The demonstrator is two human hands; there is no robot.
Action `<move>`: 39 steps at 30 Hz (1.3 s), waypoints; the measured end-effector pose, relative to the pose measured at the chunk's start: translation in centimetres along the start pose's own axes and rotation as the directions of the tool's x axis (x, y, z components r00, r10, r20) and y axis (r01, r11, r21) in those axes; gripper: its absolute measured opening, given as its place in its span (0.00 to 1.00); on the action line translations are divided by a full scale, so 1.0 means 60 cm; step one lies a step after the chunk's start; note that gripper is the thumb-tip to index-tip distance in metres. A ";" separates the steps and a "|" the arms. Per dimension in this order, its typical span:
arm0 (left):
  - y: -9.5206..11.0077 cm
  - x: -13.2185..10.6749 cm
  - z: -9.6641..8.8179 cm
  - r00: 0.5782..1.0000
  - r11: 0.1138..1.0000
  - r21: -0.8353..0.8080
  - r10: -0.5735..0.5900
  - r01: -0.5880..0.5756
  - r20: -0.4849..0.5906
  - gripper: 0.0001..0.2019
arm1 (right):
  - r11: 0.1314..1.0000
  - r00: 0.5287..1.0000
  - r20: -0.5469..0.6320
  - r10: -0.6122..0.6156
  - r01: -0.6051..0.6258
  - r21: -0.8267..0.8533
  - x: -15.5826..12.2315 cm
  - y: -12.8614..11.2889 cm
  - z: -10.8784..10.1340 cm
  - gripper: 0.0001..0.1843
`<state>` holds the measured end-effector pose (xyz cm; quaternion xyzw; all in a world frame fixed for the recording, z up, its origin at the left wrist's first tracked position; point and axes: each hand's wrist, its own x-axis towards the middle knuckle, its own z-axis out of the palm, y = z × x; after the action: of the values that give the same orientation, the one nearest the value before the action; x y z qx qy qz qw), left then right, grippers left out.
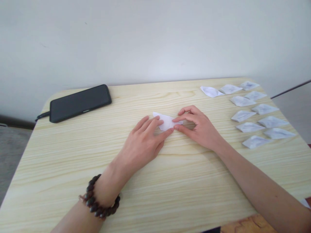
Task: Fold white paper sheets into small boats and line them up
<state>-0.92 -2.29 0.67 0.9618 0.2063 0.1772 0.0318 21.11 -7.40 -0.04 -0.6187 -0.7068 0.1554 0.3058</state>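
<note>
A small folded piece of white paper lies near the middle of the light wooden table. My left hand rests flat on the table with its fingers stretched out, the fingertips pressing on the paper's left side. A dark bead bracelet circles that wrist. My right hand comes in from the right, its thumb and forefinger pinched on the paper's right end.
A black phone with a cable plugged in lies at the table's back left. Several folded white paper boats lie in rows at the right side. A plain wall stands behind the table.
</note>
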 end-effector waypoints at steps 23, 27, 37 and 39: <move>0.001 0.002 -0.001 1.000 1.000 -0.004 -0.010 0.010 0.001 0.17 | 1.000 1.000 -0.001 -0.011 0.011 0.014 0.000 0.004 0.001 0.07; 0.005 0.004 -0.003 1.000 1.000 0.011 -0.028 0.028 0.001 0.16 | 1.000 1.000 0.007 0.018 -0.019 0.020 0.002 0.001 -0.001 0.09; 0.012 0.007 -0.008 0.998 0.998 0.026 -0.055 0.055 0.006 0.15 | 0.978 0.995 0.089 0.033 -0.051 0.202 0.011 0.003 -0.023 0.16; 0.013 0.007 -0.008 0.998 0.998 0.027 -0.057 0.057 0.002 0.14 | 0.977 0.994 0.098 0.046 -0.066 0.203 0.011 0.003 -0.024 0.17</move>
<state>-0.42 -2.84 1.35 0.9561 0.2359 0.1722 0.0240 22.10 -6.94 1.11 -0.5955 -0.6825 0.2647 0.3307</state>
